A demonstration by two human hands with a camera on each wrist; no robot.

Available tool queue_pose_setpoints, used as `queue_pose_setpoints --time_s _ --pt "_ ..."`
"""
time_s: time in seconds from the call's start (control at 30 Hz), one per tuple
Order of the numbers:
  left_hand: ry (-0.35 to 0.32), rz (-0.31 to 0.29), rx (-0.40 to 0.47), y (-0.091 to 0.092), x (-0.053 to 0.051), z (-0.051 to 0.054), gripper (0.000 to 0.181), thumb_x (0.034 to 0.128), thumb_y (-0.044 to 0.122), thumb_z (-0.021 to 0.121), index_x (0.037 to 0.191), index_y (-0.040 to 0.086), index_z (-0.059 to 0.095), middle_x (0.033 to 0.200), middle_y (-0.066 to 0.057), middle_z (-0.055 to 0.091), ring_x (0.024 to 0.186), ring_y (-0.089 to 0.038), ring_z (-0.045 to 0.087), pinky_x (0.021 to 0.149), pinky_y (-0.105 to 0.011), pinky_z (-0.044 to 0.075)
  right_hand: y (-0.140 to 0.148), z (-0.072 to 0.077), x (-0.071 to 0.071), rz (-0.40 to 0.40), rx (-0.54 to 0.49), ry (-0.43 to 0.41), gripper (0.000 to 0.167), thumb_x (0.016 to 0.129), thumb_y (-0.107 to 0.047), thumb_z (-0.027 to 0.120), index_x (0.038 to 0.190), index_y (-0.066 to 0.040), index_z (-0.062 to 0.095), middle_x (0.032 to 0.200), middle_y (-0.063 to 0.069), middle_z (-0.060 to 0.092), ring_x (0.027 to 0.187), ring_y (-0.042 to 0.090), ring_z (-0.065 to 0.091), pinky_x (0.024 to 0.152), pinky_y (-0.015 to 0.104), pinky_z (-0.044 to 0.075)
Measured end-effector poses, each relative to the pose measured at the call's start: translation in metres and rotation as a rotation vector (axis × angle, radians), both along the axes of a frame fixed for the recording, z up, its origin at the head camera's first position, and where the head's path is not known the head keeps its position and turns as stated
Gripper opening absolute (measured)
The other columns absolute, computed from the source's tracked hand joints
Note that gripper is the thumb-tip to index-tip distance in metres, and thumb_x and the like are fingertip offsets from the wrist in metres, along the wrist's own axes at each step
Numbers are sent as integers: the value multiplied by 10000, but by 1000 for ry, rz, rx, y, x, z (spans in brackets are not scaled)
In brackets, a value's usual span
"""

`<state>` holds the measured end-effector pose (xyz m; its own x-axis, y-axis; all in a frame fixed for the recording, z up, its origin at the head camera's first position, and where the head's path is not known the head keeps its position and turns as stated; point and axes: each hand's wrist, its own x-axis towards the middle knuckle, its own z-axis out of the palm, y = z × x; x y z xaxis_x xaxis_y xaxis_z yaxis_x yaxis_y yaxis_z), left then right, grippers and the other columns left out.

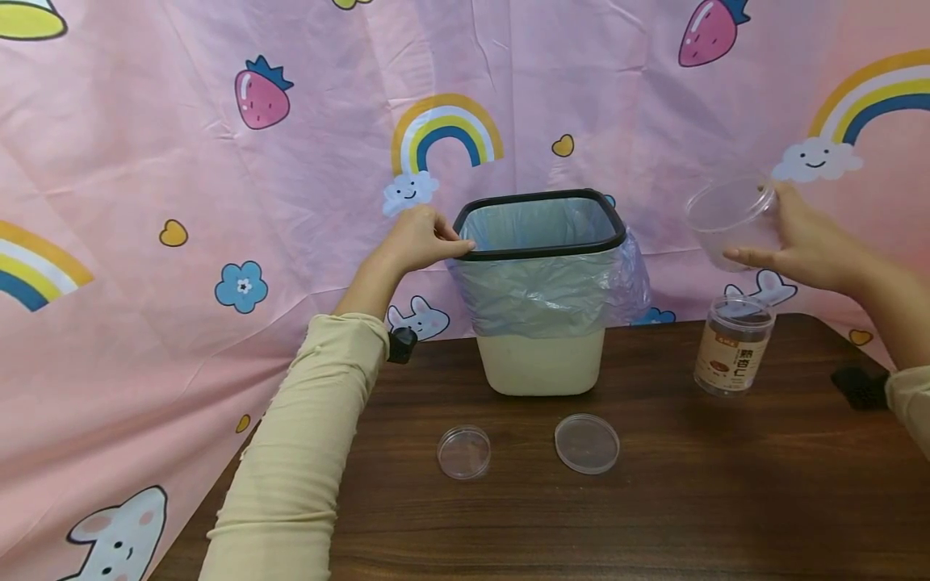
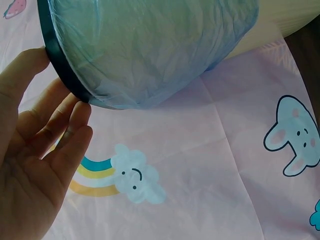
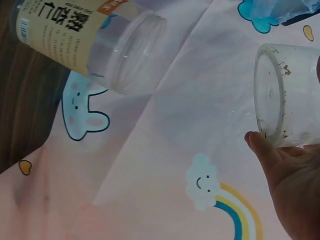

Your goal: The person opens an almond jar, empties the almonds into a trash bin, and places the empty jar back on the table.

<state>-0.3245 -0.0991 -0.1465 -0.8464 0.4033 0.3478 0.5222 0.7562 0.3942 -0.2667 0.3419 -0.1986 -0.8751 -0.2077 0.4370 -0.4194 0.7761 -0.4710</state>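
A cream trash bin [image 1: 541, 363] with a black rim [image 1: 545, 252] stands near the back of the table, lined with a pale blue plastic bag [image 1: 538, 290]. My left hand [image 1: 421, 240] holds the bin's rim at its left corner; in the left wrist view the thumb and curled fingers [image 2: 75, 115] meet the dark rim. To the right of the bin, my right hand [image 1: 817, 238] grips a clear plastic tub [image 1: 734, 222] in the air, tilted. Brown specks mark the tub [image 3: 290, 95] near its base. Below it stands a clear jar [image 1: 731, 351] with a tan label, its top uncovered.
Two clear round lids, a smaller one [image 1: 464, 453] and a larger one [image 1: 587, 444], lie flat on the dark wooden table [image 1: 654, 524] in front of the bin. A pink patterned cloth [image 1: 327, 161] hangs behind the table and along its left side.
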Motion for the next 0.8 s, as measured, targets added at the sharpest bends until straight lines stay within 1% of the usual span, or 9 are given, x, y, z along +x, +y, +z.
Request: queue_pose_setpoints --time_s 0.1,0.17,0.23,0.5,0.57,0.67,0.73,0.8 --pt "-4 0 2 0 -1 0 264 809 259 703 872 4 731 772 -96 657 646 -176 481 568 -286 384 3 -5 2 -41 6 -29 928 852 -260 644 1448 -53 -37 1330 383 199 1144 579 247 871 718 169" --pt "-4 1 2 0 -1 0 266 810 262 702 870 5 731 767 -93 656 646 -177 482 568 -287 386 4 -8 4 -73 16 -48 910 859 -291 631 1431 -12 -18 1316 399 204 1134 585 255 854 716 188" --pt "-3 2 1 0 -1 0 267 810 265 702 870 7 732 764 -87 655 651 -178 486 571 -288 390 6 -11 6 -90 14 -64 902 865 -309 618 1424 8 -16 1313 411 200 1130 594 258 842 714 201" --pt "4 2 -3 -1 -1 0 266 812 261 698 869 3 730 775 -92 660 662 -188 508 581 -292 408 12 -19 11 -131 -15 -178 927 900 -398 540 1423 -23 -127 1365 422 104 1181 621 175 863 711 180" --pt "5 3 -3 -1 -1 0 261 812 258 699 865 4 731 764 -87 657 655 -183 502 578 -289 405 13 -22 12 -130 -30 -187 937 903 -402 536 1426 -53 -158 1370 427 97 1190 623 160 865 712 178" --pt "0 3 3 0 0 0 256 812 252 700 855 2 731 756 -103 655 635 -175 487 570 -286 396 16 -26 13 -138 -40 -189 933 907 -403 529 1422 -41 -160 1349 452 116 1185 626 165 867 704 187" --pt "-4 2 7 1 0 0 251 812 249 700 852 2 730 754 -108 655 631 -171 481 568 -285 393 18 -29 14 -145 -53 -186 937 908 -402 526 1422 -53 -176 1344 458 123 1189 621 166 869 700 195" --pt "-7 2 11 1 0 0 253 813 249 699 853 1 729 766 -116 657 633 -170 483 570 -285 395 21 -31 15 -151 -60 -195 934 913 -405 513 1414 -33 -182 1343 462 109 1194 619 152 878 697 188"
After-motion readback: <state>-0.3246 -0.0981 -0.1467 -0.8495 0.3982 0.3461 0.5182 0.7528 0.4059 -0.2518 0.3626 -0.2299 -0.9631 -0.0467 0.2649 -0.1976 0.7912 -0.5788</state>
